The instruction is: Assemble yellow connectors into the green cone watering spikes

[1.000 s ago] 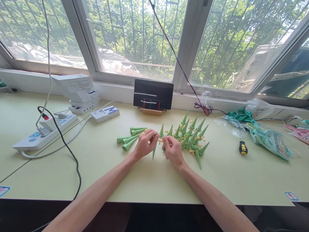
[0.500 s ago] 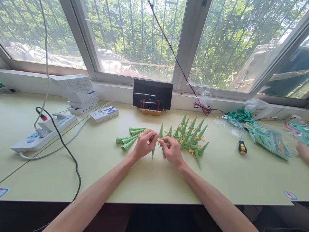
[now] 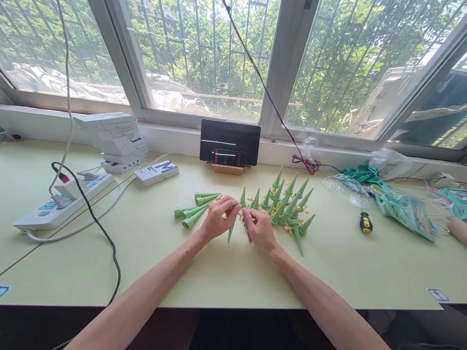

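Observation:
My left hand is closed round a green plastic spike, whose thin tip points down below the fingers. Its upper end is mostly hidden by them. Opposite, my right hand pinches at a small yellow plastic piece between the two hands, close to the spike's top; whether the two parts touch cannot be made out. To the right stands a crowd of green spikes, mostly points up, with small yellow pieces among them. Left of my left hand lie several green tapered tubes with open ends facing left.
A tablet with a phone before it stands by the window. White boxes and a power strip are left. A screwdriver, bagged green parts and another person's hand are right.
Both hands stay almost in place. The fingers of my right hand have shifted slightly at the yellow piece, and the spike's tip has moved a little down and left.

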The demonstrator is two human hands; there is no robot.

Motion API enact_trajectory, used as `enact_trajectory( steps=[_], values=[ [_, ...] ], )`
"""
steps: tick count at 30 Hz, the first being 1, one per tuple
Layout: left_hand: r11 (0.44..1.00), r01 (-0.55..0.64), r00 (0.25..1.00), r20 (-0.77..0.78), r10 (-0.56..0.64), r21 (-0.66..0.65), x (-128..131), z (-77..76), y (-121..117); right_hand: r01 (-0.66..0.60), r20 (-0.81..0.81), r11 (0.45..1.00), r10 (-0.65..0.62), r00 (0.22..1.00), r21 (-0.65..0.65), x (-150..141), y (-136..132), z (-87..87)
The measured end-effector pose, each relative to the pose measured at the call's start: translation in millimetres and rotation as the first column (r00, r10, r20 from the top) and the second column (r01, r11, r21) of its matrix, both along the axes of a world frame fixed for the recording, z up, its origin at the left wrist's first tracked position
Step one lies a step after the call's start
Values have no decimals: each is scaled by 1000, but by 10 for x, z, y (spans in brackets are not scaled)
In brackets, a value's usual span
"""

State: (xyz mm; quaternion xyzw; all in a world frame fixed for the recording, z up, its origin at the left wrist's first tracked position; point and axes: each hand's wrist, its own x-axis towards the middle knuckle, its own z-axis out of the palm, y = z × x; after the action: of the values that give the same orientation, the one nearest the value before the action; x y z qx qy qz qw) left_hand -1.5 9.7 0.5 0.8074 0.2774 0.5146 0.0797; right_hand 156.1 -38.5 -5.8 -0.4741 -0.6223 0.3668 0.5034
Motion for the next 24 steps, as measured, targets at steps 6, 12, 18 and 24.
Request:
enact_trajectory(
  steps=[6,12,18,24],
  values=[
    [998,48,999,-9,-49,-38,-6,-27,-2,64,59,998,-64,996,0,-3,16,14],
    [987,112,992,-50,-119,-119,-19,-36,-29,101,51,995,-101,994,9,14,28,19],
    [987,119,978,-157,-135,-107,-19,-14,-46,105,8,994,-106,994,9,27,37,1],
    [991,103,977,-177,-117,-85,-13,-45,-30,87,-15,996,-86,996,17,31,47,-13]
  ],
)
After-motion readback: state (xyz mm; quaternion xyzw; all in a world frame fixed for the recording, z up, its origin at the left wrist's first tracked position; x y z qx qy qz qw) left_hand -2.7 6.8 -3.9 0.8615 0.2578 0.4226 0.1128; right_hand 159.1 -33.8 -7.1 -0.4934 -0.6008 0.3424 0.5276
